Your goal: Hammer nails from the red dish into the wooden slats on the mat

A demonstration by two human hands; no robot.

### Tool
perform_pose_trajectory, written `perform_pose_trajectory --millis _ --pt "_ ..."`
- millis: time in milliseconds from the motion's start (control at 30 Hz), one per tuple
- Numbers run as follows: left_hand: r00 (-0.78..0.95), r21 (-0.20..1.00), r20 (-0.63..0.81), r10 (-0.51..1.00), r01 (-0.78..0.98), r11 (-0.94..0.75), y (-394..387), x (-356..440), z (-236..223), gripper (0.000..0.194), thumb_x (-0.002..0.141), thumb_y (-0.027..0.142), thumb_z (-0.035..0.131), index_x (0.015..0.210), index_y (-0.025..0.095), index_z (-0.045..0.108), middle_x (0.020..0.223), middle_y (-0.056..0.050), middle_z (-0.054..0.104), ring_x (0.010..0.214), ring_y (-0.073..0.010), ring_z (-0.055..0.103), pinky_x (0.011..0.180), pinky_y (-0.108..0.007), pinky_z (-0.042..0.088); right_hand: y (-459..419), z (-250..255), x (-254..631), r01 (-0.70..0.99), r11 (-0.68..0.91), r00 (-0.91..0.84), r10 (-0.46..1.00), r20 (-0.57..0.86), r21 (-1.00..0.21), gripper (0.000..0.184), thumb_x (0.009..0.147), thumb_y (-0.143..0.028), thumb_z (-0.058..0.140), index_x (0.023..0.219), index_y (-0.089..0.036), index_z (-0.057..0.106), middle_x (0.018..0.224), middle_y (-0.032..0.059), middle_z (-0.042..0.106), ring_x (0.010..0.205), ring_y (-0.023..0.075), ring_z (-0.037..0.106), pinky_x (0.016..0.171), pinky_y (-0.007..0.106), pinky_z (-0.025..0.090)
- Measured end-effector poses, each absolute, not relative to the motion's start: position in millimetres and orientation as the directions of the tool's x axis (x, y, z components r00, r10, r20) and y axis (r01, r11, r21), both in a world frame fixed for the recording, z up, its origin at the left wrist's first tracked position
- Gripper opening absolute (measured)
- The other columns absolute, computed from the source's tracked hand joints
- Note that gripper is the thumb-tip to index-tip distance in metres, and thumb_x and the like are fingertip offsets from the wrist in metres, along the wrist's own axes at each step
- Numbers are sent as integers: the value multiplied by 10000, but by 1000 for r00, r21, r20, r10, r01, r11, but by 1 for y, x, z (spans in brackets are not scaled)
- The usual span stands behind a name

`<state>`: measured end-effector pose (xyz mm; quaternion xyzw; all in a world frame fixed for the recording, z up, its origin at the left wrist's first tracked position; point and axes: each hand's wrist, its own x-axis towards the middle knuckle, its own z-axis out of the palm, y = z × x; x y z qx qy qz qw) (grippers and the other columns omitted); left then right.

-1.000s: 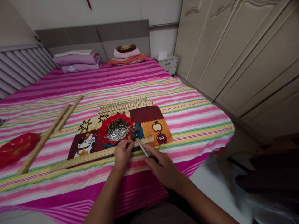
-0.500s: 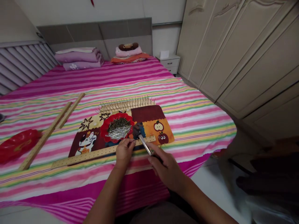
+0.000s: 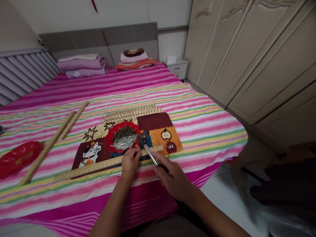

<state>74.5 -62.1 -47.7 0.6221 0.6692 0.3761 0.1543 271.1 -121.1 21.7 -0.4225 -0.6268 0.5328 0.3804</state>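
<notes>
My right hand (image 3: 172,176) grips a hammer (image 3: 151,154) by its handle; the metal shaft slants up to the left and the dark head is just above my left fingertips. My left hand (image 3: 130,161) is closed in a pinch on what looks like a nail, mostly hidden by the fingers, at the wooden strip (image 3: 98,168) with rows of small holes. A few nails stand near the strip's right end. Beyond the hands, a red scalloped bowl (image 3: 108,137) holds many loose nails (image 3: 124,136), some dark, some silvery. Both strip and bowl rest on a patterned mat (image 3: 176,141).
Behind the bowl lies a wooden strip (image 3: 133,115) bristling with upright nails. Two bare wooden strips (image 3: 46,148) lie at the left beside a red tray (image 3: 21,156). Striped cloth (image 3: 209,128) covers the bed; folded bedding (image 3: 82,65) is stacked at the headboard.
The hammer head has shifted slightly left, toward my left fingertips. My left hand keeps its pinch at the strip. The whole view has tilted up a little.
</notes>
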Motion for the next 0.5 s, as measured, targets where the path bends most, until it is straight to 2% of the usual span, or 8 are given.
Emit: perform_pose_trajectory --millis 200,333,500 --pt "-171 648 295 940 759 -65 -61 76 -50 155 745 322 555 642 220 611 672 -6 630 685 -156 573 664 -269 437 -117 17 267 141 62 -355 935 8 -988 461 853 -144 474 1298 -252 528 567 -71 477 490 89 428 469 190 365" --pt "-116 626 295 948 773 -101 -63 72 -49 163 763 351 553 751 220 649 762 -24 669 738 -171 606 700 -284 466 -129 22 283 73 27 -304 953 4 -997 446 895 -208 447 1339 -242 467 550 -84 439 457 86 411 462 206 350" --pt "7 445 345 938 880 -170 -75 34 -49 284 770 414 558 946 216 662 990 -72 696 904 -227 621 834 -366 465 -142 22 310 -25 -21 -133 991 -18 -999 472 888 -286 476 1352 -200 450 580 -79 423 456 87 391 447 219 330"
